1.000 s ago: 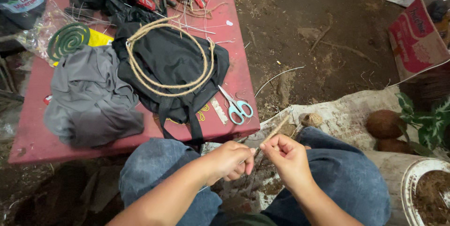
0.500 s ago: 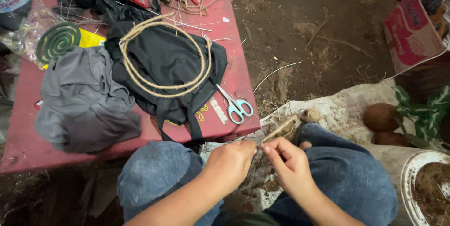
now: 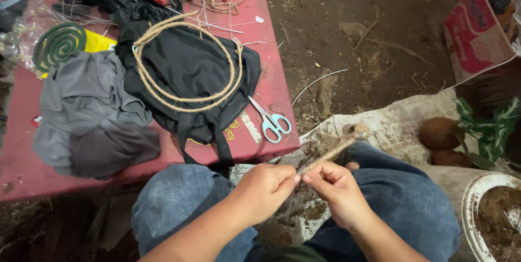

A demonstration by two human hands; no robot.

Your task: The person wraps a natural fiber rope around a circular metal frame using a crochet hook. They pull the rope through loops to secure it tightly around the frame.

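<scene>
Bare dirt floor surrounds a seated person in jeans, whose two hands meet over the lap: the left hand and the right hand both pinch the near end of a twine-wrapped stick, fingertips almost touching, while the stick slants up and away to the right above a soiled printed sack spread on the ground. Just beyond the knees stands a low red table carrying pale blue-handled scissors near its front edge, a black bag topped with a hoop of coiled rope, a grey cloth and a green spiral coil; hand tools lie at the far end
</scene>
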